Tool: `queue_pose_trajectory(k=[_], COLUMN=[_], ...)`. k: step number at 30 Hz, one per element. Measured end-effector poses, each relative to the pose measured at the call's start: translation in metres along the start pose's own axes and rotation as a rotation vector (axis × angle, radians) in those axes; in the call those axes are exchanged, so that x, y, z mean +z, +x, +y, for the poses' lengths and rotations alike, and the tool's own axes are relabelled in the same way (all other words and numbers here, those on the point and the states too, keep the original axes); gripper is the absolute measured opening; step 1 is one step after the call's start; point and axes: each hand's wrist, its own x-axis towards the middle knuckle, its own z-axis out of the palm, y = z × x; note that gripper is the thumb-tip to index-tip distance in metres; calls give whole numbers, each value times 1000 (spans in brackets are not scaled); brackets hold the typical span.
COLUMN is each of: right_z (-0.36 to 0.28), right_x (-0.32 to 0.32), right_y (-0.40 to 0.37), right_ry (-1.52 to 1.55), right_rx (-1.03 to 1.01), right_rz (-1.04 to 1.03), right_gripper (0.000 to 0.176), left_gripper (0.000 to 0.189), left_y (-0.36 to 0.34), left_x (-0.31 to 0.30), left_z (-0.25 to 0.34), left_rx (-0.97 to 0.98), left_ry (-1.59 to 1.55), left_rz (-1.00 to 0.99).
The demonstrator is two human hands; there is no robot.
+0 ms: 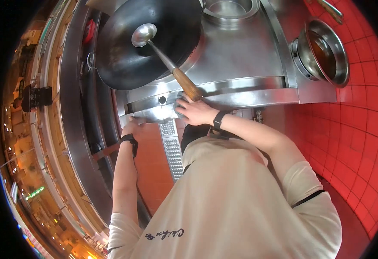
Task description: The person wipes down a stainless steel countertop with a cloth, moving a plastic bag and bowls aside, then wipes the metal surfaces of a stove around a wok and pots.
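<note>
At the stove's front edge, my right hand [194, 112] has its fingers bent around a dark, rounded thing that I cannot make out. The wooden handle end of a metal ladle [144, 35] lies right beside its fingers. The ladle's bowl rests inside a large black wok [120, 56]. Further left, my left hand [133, 125] is at the steel front edge [154, 113], with thumb and a finger apart and the other fingers mostly hidden. Nothing shows in it.
A steel bowl with brownish liquid [327, 54] stands at the right, beside the red tiled wall [361, 103]. Behind is a round steel pot [231, 7] set in the steel worktop [245, 52]. A perforated metal strip [171, 151] lies below the edge. Dark shelving runs along the left.
</note>
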Motion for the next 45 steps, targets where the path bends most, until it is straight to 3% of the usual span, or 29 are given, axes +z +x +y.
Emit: queue_pose_trajectory(k=[5,10,14,19,24,26,27,30,34,36,38,40,42,45], right_z=[10,44,86,132,120,98,88,64,18,-1,-9,-3,5,15], right_x=[-24,-56,-90,-119,-92,-78,-70,-37,-18,-17,-12,-12,-23,-34], right_y=[-25,-99,-181,-246,-222,-198,-185,-137,-68,-45,-33,-31,-43,-58], right_ry=[-164,-314,-473,-336,-358,-419,-424,-458,-413,-340,-319,-302,-161,201], right_rx=[-22,86,292,597,588,489,442,323,136,58,61,60,87,169], right_rz=[-4,78,211,396,428,376,352,299,206,198,117,85,109,335], right_gripper=[32,30,30,33,39,40,40,40,46,51,52,51,46,39], left_gripper=[112,112,113,112,113,101,86,78,93,100,101,88,87,79], left_y=[17,23,10,14,13,-5,-4,18,7,22,34,30,24,23], left_x=[6,14,9,14,15,5,6,25,12,24,36,30,31,34], left_z=[-8,-10,-3,-9,-13,0,0,-18,-5,-20,-34,-30,-28,-26], left_rx=[-8,-6,-7,12,68,29,50,143,27,75,128,104,137,150], left_ry=[72,127,119,97,70,25,64,99,83,62,33,0,26,4], left_rz=[-81,-57,-35,29,57,76,63,89,88,128,150,122,207,267])
